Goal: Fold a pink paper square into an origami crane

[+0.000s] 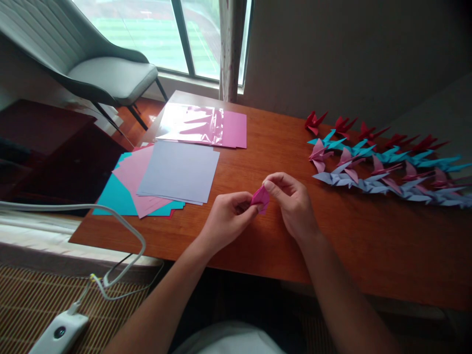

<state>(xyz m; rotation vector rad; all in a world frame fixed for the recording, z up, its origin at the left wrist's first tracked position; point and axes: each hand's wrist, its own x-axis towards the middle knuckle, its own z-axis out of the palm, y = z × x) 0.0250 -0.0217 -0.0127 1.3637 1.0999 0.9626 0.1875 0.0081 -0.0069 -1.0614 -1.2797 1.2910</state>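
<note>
A small folded piece of magenta paper (pixel 260 198) is held just above the wooden table (pixel 280 246), near its front edge. My left hand (pixel 226 219) pinches its left side with closed fingers. My right hand (pixel 291 201) pinches its top and right side. Most of the paper is hidden between my fingers.
A stack of flat sheets (pixel 177 172) in lilac, pink and teal lies at the left. A plastic pack of pink paper (pixel 202 125) sits behind it. Rows of folded paper cranes (pixel 379 157) in red, teal, pink and lilac line the right. A grey chair (pixel 103 73) stands by the window. A white cable (pixel 121 231) crosses the lower left.
</note>
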